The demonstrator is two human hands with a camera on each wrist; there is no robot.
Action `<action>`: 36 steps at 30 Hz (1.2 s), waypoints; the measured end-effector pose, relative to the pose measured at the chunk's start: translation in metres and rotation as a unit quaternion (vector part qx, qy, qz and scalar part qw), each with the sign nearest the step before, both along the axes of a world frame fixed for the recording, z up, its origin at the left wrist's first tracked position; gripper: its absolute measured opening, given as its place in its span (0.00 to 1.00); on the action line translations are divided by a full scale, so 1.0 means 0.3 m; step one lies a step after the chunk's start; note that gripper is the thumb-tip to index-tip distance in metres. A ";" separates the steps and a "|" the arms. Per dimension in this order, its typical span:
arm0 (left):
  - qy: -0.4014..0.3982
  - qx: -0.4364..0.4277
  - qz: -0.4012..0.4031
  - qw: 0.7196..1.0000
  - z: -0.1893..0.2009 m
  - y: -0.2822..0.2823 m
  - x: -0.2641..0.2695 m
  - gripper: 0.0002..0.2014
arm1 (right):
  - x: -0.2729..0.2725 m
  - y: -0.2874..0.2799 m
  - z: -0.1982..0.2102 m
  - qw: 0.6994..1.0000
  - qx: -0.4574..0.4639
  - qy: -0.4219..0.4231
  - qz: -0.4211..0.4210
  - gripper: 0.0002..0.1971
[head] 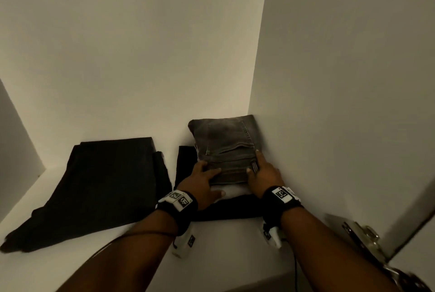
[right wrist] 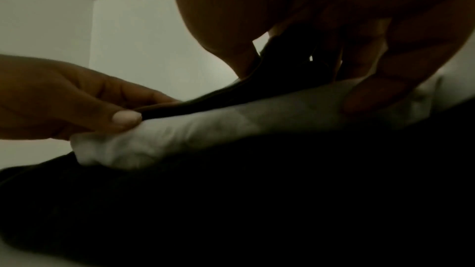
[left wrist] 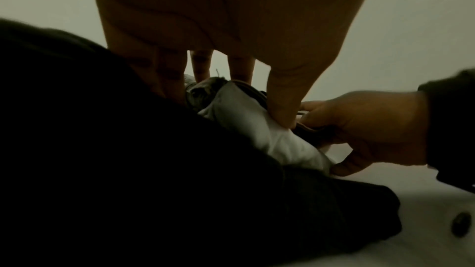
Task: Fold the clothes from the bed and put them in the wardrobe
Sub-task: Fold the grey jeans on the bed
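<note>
Inside a white wardrobe [head: 141, 44], a person's two hands settle a folded pair of grey jeans [head: 226, 143] on top of a stack in the shelf's right-hand back corner, at about 1 o'clock in the head view. The denim is faded and matte, its stitched seams, back pocket and a belt loop showing, folded into a thick rectangle that rests against the right side wall. The left hand [head: 203, 183] grips the jeans' near left corner, fingers spread flat on top and thumb curled under the edge against a soft white garment [head: 229, 194] beneath; the left wrist view shows that thumb [left wrist: 282, 98] pressed into the pale cloth. The right hand [head: 264, 174] holds the near right corner the same way, fingers over the waistband, thumb [right wrist: 380, 88] tucked below onto the white fabric. Under the white layer lies a black folded garment [head: 226, 211], smooth and dark, its edges jutting out at the front and left. At 9 o'clock, apart from the stack, a second black garment [head: 98, 188] lies flat in a loose, slanting fold on the white shelf [head: 223, 244]. A metal door hinge [head: 362, 235] shows at 4 o'clock
</note>
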State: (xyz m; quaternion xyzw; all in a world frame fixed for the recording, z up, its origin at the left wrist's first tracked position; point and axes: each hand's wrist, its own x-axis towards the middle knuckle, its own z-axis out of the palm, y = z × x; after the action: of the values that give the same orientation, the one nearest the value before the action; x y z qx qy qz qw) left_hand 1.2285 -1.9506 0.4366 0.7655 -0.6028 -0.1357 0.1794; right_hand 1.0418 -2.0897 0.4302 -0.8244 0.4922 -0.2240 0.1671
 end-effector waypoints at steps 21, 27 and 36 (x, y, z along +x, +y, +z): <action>0.051 0.033 -0.095 0.994 -0.024 0.364 -0.203 0.51 | -0.083 0.372 -0.024 0.979 0.187 0.077 0.006 0.64; -0.100 0.116 -0.132 0.979 -0.253 0.633 -0.247 0.54 | -0.157 0.755 -0.282 0.967 0.049 0.244 0.049 0.39; -0.165 0.030 -0.199 0.966 -0.424 0.926 -0.325 0.39 | -0.277 1.197 -0.407 0.981 0.154 0.114 0.012 0.53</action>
State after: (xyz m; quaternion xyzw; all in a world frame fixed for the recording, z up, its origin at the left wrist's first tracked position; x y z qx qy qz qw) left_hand 1.1311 -1.6728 0.3092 0.6473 -0.7596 -0.0584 0.0236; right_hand 0.9585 -1.7307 0.3080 -0.8148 0.5269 -0.0482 0.2370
